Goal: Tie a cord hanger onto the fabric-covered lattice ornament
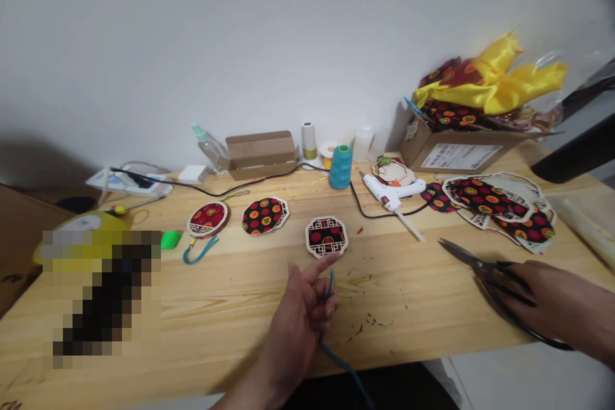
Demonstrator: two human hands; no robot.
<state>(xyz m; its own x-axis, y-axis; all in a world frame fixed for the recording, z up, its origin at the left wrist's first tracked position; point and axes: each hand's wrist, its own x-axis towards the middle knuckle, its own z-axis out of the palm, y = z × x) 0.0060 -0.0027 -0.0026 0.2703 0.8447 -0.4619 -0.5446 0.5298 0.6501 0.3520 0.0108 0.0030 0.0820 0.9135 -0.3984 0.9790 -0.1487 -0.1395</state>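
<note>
My left hand [307, 307] is raised over the front of the table, with a teal cord [336, 359] pinched in its curled fingers. Its index finger points out toward a lattice-edged wooden piece [327, 237] backed with dark flowered fabric. The cord's short end sticks up past the fingers, and its long end hangs down toward my lap. At the right, my right hand [533, 295] is closed around the handles of dark scissors [473, 262], which lie low on the tabletop with blades toward the back left. Part of the handles is hidden by the fingers.
A white glue gun [389, 192] with its stick lies behind, near a teal thread cone [341, 168]. Fabric-covered frames [494, 198] pile up at right, before a cardboard box [451, 144]. Further left are an octagonal piece [264, 215] and a round piece [207, 219] with a cord loop.
</note>
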